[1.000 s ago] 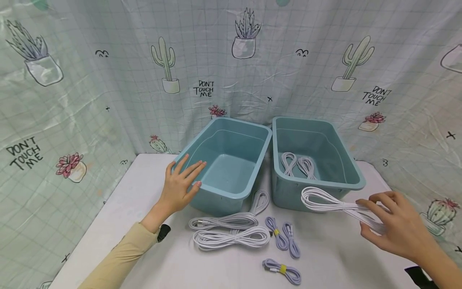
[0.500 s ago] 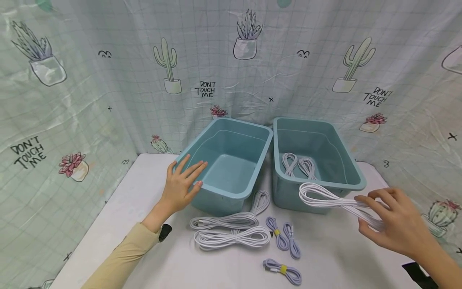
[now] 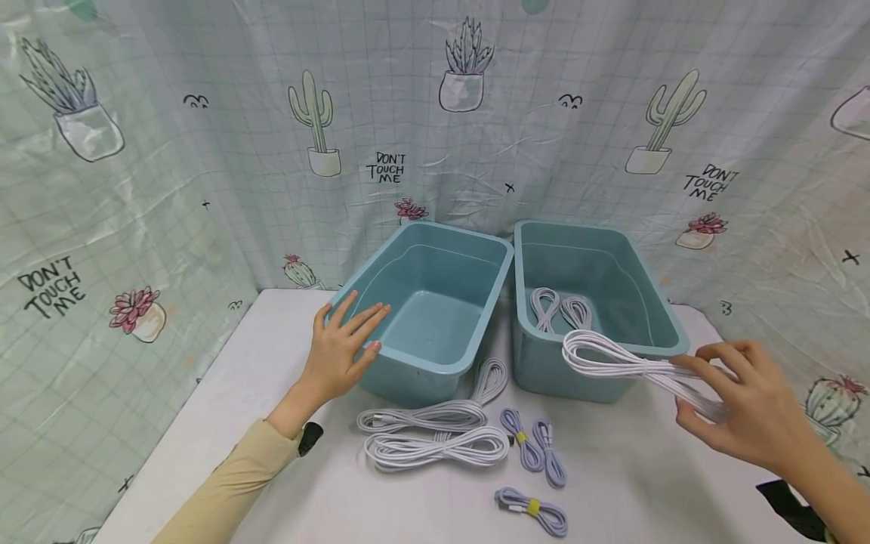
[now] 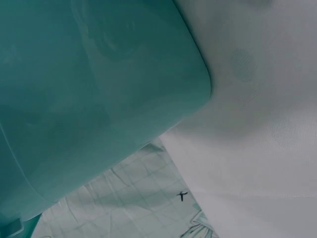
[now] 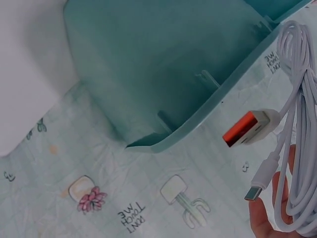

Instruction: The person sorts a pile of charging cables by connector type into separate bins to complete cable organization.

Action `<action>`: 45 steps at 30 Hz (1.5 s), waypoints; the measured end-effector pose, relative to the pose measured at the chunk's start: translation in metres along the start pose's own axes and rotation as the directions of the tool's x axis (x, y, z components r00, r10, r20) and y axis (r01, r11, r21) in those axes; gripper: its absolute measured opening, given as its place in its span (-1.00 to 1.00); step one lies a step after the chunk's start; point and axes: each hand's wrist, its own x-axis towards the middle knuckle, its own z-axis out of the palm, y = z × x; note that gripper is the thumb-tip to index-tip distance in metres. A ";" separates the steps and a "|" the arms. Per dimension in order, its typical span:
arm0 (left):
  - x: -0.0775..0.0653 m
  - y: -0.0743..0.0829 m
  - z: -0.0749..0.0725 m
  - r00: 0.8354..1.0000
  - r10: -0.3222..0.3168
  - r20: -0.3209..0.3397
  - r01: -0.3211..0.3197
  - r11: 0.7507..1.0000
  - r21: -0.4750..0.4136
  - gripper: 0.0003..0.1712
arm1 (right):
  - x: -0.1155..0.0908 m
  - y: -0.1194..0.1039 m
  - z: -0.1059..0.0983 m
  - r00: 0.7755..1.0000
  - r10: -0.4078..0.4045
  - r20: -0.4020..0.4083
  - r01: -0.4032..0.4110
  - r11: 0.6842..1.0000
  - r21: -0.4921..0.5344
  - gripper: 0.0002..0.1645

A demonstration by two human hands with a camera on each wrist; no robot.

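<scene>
My right hand (image 3: 751,412) holds a coiled white USB cable (image 3: 608,361) by one end. Its looped end reaches left over the front rim of the right blue bin (image 3: 564,378). In the right wrist view, the cable (image 5: 302,139) shows an orange-red USB-A plug (image 5: 243,130) and a small USB-C plug (image 5: 260,181) hanging free, with fingertips (image 5: 260,218) behind. My left hand (image 3: 336,355) rests with spread fingers on the near left rim of the left blue bin (image 3: 414,384). Only that bin's outer wall (image 4: 114,84) appears in the left wrist view.
Two white coils (image 3: 578,311) lie in the right bin. Before the bins are several white cable bundles (image 3: 438,448). Small lilac cables (image 3: 530,510) lie right of them, some tied with yellow. A patterned curtain (image 3: 238,189) stands behind the white table (image 3: 381,506).
My right hand has risen slightly with the white USB cable, whose loop now overlaps the right bin's front rim. The left hand stays on the left bin.
</scene>
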 end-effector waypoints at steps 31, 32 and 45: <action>0.001 0.002 0.000 1.000 -0.005 -0.010 0.005 1.000 -0.006 -0.39 | 0.055 0.039 0.031 0.991 -0.008 -0.133 -0.003 0.997 -0.082 -0.32; 0.001 0.002 0.000 1.000 -0.005 -0.012 0.005 1.000 -0.006 -0.40 | 0.057 0.040 0.031 0.991 -0.011 -0.132 -0.001 0.996 -0.092 -0.32; 0.000 0.001 0.001 1.000 -0.012 -0.013 0.011 1.000 -0.010 -0.39 | 0.078 0.049 0.039 0.993 -0.013 -0.118 -0.005 0.988 -0.152 -0.34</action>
